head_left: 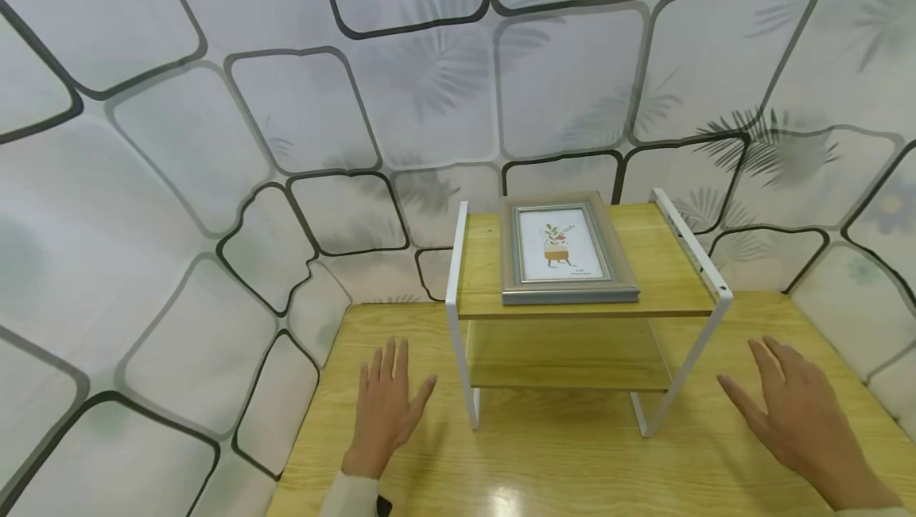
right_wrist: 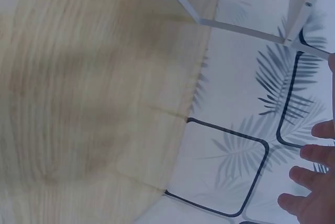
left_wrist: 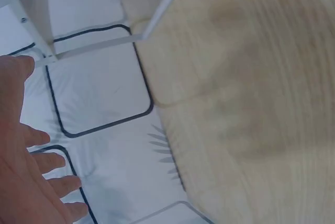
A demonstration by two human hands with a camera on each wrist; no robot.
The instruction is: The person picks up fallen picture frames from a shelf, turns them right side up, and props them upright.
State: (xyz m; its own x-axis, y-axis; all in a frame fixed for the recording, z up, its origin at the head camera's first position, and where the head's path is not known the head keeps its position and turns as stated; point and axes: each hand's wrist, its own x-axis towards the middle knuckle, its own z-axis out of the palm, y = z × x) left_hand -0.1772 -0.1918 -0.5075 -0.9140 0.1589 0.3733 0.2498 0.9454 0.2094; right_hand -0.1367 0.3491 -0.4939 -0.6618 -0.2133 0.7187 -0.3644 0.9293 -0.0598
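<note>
A small two-tier shelf (head_left: 680, 286) with wooden boards and white metal side frames stands on the wooden table. On its top board lies a silver-beige picture frame (head_left: 621, 266), picture side up, showing a plant in a brown pot. To the left of the shelf, my left hand (head_left: 386, 413) hovers with fingers straight and thumb spread, holding nothing. My right hand (head_left: 805, 413) is on the other side, apart from the shelf, its fingers extended and nothing in it. Both wrist views show the fingers of the left hand (left_wrist: 31, 171) and right hand (right_wrist: 316, 182) beside the white side frames.
The wooden tabletop (head_left: 544, 461) extends under and in front of the shelf. Patterned wall covering (head_left: 444, 103) with dark rounded outlines and leaf prints rises close behind the shelf and along the left and right sides. The shelf's lower board (head_left: 565, 358) sits beneath the top one.
</note>
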